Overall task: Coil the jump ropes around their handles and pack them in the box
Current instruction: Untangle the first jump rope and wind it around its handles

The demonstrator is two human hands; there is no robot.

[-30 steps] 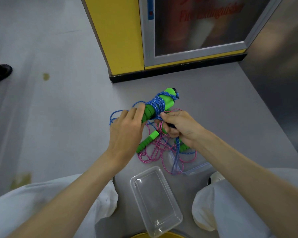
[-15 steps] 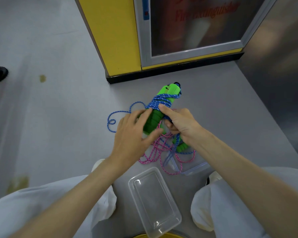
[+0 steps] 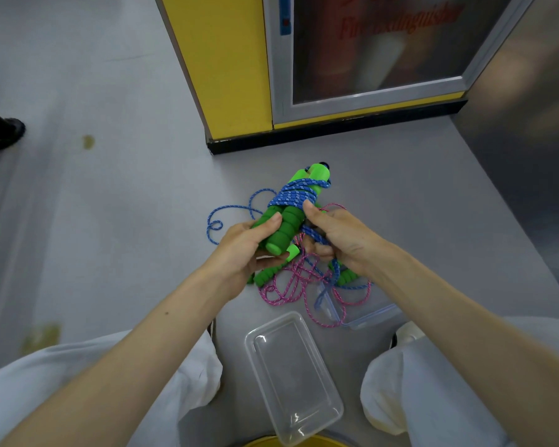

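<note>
A smooth grey floor (image 3: 110, 221) is seen, bounded at its far edge by a yellow metal cabinet (image 3: 233, 75) with a glazed door, and at its right edge by a dull grey wall.

The task is judged to be partly done. A pair of bright green ribbed foam handles (image 3: 288, 224) is held together above the middle of the floor, and several tight turns of blue-and-white braided rope (image 3: 292, 196) are already wound round the upper half. The near ends of the handles are gripped by the left hand (image 3: 242, 250), thumb on top. The free run of the blue rope is pinched in the curled fingers of the right hand (image 3: 342, 240), just beside the coil. Loose blue loops lie on the floor to the left, so more winding is left.

A pink braided rope (image 3: 291, 285) lies in an uncoiled tangle below the hands, with its own green foam handles (image 3: 265, 275) beside it; it appears untouched. Part of it is draped over a clear plastic lid (image 3: 375, 316) with a bluish rim. A clear rectangular plastic box (image 3: 291, 366), thin-walled and round-cornered, stands nearer the person, between the white-trousered knees (image 3: 433, 382), and nothing has been packed in it yet.

The foam looks soft and compressible; the ropes look limp and likely to snag on each other.
</note>
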